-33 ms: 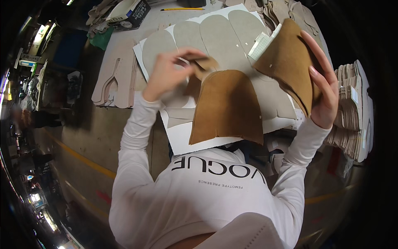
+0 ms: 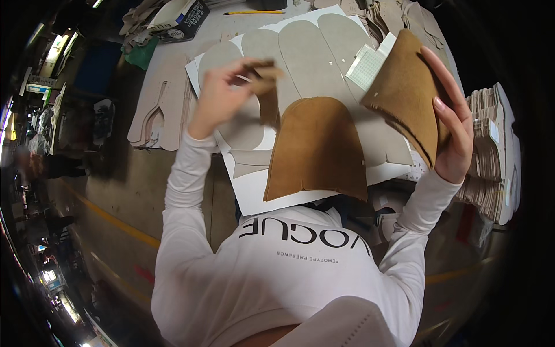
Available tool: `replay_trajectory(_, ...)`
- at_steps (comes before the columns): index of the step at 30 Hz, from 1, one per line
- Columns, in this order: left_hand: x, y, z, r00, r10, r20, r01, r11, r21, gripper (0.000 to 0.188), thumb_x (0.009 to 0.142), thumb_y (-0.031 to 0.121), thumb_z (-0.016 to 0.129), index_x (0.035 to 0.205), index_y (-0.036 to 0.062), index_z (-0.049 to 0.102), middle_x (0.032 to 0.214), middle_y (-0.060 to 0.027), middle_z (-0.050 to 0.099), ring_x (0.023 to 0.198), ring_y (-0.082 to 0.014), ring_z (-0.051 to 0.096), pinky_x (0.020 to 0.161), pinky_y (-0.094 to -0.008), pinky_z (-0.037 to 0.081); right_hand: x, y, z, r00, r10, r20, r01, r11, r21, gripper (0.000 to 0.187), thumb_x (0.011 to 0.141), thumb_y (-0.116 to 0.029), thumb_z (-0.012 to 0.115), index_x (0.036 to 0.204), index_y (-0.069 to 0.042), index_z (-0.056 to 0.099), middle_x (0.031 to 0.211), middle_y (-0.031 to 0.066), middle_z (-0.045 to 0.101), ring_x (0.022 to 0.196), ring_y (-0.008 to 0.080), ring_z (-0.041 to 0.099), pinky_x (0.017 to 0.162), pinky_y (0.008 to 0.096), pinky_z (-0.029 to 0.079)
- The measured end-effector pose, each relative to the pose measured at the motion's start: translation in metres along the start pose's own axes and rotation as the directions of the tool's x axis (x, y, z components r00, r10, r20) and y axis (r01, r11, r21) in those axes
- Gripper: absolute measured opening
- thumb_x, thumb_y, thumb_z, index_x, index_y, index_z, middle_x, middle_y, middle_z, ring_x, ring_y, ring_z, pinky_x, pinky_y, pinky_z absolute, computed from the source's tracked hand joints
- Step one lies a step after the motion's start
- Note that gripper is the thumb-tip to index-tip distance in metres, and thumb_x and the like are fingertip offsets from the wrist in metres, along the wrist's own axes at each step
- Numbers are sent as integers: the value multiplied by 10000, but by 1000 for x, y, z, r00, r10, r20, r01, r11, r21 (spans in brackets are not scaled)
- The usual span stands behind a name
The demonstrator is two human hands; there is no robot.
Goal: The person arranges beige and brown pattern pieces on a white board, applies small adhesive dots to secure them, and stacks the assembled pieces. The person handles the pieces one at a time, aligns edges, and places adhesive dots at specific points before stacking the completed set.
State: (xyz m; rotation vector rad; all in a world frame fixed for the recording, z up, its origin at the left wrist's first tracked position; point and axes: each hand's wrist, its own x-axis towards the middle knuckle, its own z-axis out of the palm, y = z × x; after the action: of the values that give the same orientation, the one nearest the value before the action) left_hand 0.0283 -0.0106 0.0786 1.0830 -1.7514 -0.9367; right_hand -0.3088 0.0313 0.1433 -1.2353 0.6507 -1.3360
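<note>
My left hand (image 2: 218, 99) is raised over the left part of a white board (image 2: 254, 199). Its fingers pinch a brown leather piece (image 2: 268, 107), smeared by motion and partly hidden. On the right, my right hand (image 2: 455, 136) grips curved brown leather panels (image 2: 409, 84) by their right edge, fingers spread along it and thumb hidden behind. Between my hands a brown leather panel (image 2: 318, 150) with a rounded top lies on the board's near part. Beneath it are grey rounded shapes (image 2: 309, 52), set side by side on the board. A pale green gridded card (image 2: 367, 66) shows beside the held panels.
Pale cut pieces (image 2: 159, 115) lie stacked on the table at left, and a tall stack of pale pieces (image 2: 485, 153) stands at right. Along the far side are a yellow pencil (image 2: 254, 12), a black-and-white box (image 2: 182, 22) and more pale pieces (image 2: 422, 23).
My left hand has moved left and slightly up with the brown piece, away from the middle panel. The panels in my right hand have shifted a little right and down.
</note>
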Motion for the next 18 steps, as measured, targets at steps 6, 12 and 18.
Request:
replay_trajectory(6,15,26,-35,974,105,-199,-103,994,23,246,917,156,697,1092,-16,693,918,-54,716,826,-88,656,736,-232,533,-21,22,20,994,50,-101,-69,980,-188,516,883,-90,543,1381,41,506,1376,143,541,1278,187,492,1092,294,332)
replay_trajectory(12,20,57,-39,951,210,-228,-204,978,50,253,910,115,686,1130,-8,660,1025,-92,709,870,-131,683,699,-260,577,-96,66,60,992,114,52,-97,960,-263,743,878,-28,565,1530,20,211,1590,195,228,1486,249,186,1192,335,131)
replay_trajectory(18,-1,96,-22,989,128,-79,-126,991,36,242,910,78,622,1131,-19,641,1095,-111,702,870,-120,672,685,-246,557,-142,113,61,924,379,48,-325,845,-424,717,862,6,599,1513,-41,303,1385,184,462,1219,233,509,973,275,408)
